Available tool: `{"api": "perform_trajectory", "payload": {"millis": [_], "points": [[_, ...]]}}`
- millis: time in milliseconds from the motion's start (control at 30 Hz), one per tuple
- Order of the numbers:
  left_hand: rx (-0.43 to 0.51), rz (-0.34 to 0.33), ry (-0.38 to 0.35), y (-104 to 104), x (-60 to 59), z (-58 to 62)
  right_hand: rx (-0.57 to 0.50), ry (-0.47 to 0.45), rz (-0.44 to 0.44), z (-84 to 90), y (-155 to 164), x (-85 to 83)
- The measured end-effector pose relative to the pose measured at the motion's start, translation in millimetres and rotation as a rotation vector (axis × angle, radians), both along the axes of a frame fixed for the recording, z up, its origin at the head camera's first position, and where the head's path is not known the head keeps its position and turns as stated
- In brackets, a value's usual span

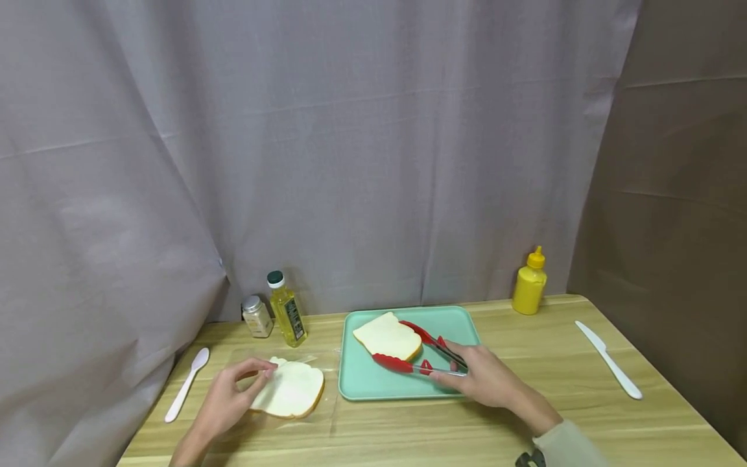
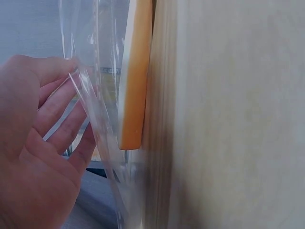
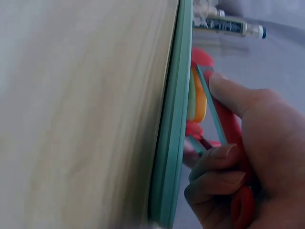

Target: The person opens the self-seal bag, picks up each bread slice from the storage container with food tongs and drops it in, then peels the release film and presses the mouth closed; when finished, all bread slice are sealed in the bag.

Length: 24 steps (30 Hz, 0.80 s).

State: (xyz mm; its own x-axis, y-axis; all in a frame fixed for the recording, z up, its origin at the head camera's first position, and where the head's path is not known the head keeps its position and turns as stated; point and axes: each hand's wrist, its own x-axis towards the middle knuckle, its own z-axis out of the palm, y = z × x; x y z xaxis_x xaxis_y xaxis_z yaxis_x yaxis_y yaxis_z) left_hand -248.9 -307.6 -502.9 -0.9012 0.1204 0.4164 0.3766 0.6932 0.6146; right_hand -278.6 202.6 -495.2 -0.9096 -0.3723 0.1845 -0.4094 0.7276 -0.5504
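The bread slice (image 1: 388, 337) on the tray (image 1: 461, 319) lies up-left of the right hand (image 1: 481, 379), pinched by the tongs (image 1: 420, 353) it grips, while the left hand (image 1: 224, 402) pinches the clear bag (image 2: 95, 95).

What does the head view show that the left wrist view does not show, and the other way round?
Only the head view shows the right hand gripping red tongs on a bread slice in the green tray, plus the white spoon, white knife, oil bottle, small jar and yellow squeeze bottle. Only the left wrist view shows the second slice's brown crust edge close up. Both show the left hand pinching the clear plastic bag and the wooden table.
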Motion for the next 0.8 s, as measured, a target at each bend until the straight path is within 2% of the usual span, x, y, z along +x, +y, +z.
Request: {"api": "perform_trajectory", "payload": {"millis": [233, 467, 800], "points": [[-0.005, 0.000, 0.014, -1, 0.9, 1.2, -0.047, -0.043, 0.026, -2.5, 12, -8.8], [-0.003, -0.015, 0.025, -1, -0.3, -0.3, -0.121, -0.046, 0.065, -3.6, 24, -13.6], [-0.013, -0.023, 0.044, -1, -0.7, -0.5, -0.177, -0.106, 0.186, 4.0, 19, -7.2]]}}
